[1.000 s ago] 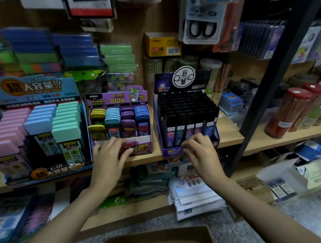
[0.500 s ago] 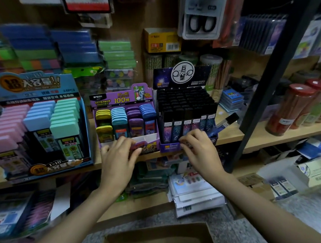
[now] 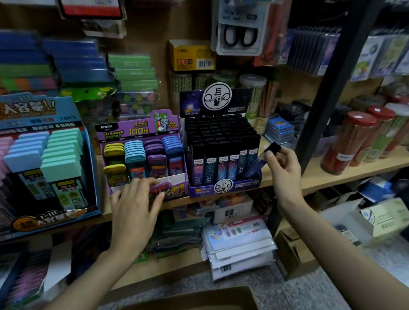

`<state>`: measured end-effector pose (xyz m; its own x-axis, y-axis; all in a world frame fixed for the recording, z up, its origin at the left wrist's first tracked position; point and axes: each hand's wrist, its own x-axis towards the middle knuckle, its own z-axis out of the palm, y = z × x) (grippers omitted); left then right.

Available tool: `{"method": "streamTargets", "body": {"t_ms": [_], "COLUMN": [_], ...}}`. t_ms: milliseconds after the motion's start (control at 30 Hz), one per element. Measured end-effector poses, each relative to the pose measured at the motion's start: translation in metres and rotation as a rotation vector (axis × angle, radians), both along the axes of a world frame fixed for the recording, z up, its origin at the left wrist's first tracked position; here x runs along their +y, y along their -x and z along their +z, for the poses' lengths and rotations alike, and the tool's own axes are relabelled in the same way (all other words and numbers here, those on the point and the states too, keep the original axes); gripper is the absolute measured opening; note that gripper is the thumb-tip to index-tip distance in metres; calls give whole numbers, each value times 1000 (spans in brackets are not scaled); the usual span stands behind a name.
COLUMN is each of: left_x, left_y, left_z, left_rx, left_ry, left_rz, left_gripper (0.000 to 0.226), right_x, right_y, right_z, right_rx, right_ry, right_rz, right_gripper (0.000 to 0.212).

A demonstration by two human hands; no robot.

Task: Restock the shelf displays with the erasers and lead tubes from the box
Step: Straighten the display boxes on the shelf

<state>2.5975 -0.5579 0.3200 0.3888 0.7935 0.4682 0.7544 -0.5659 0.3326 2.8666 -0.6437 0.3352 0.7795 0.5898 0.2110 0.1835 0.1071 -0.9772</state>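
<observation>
L hand (image 3: 133,212) lies w/ fingers fairly straight & a bit spread over the front lip of the purple lead-case display (image 3: 140,133), tips touching its printed front panel. Rows of yellow, teal, purple & blue cases sit just behind the fingertips. R hand (image 3: 286,171) pinches a black-capped lead tube (image 3: 271,149) btwn thumb & fingers. Tube is tilted, cap uppermost, lower end at the front right corner of the dark tube display (image 3: 202,190), just left of those fingers. Open cardboard box (image 3: 185,298) on floor, well below both wrists.
</observation>
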Motion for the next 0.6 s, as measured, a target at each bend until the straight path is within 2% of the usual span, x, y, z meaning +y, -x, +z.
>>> {"method": "streamTargets", "body": {"t_ms": [133,300,367,600], "left_x": [0,1,1,1], "left_y": [0,0,0,0], "left_z": [0,-1,-1,-1], "left_rx": [11,1,1,16], "left_ry": [-5,-27,-31,-33], "left_rz": [5,-1,-1,2], "left_gripper": [28,25,24,25], "right_x": [1,2,3,5], "right_y": [12,23,26,21], "right_z": [5,8,10,6], "right_rx": [-321,-666,-710,-688], "right_ry": [24,101,124,206], "right_rz": [45,-3,-21,-18], "right_gripper": [18,23,21,10]}}
